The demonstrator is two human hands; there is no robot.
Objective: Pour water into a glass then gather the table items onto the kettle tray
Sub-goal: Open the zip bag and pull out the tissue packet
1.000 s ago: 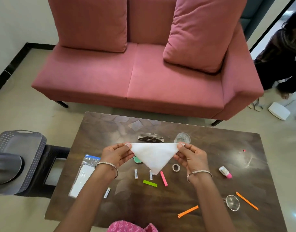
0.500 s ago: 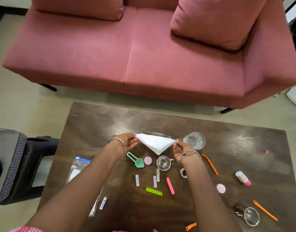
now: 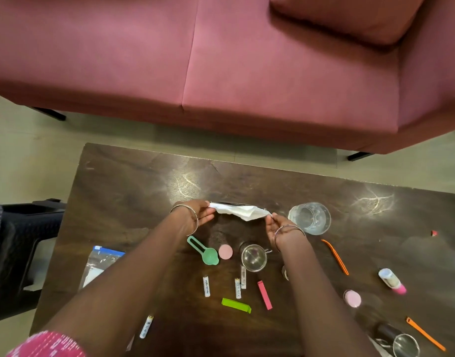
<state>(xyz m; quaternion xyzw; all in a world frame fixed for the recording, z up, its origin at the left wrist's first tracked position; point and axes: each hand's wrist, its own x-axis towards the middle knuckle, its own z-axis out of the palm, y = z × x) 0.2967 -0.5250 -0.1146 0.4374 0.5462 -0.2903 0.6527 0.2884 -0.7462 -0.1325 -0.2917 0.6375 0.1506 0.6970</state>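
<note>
The napkin (image 3: 238, 212) is v. light & soft, just thin paper. It flops, it rips if pulled hard, and it would go soggy if it met water. So keep it off the glass (image 3: 310, 219), which has water in it & sits just beside the R hand (image 3: 278, 229). Best place to hold it is by the 2 end corners, w/ a soft pinch, and that's how it's held now. L hand (image 3: 196, 215) pinches the left end betw. thumb & fingers, R hand pinches the right end the same way. The napkin hangs low over the far middle of the table (image 3: 133, 191), just over a dark shiny thing (image 3: 231, 203) I can't make out

1 sec ago it was up high, pulled flat like a triangle w/ the point down. Now it's lower, further out & saggy in the middle
</note>
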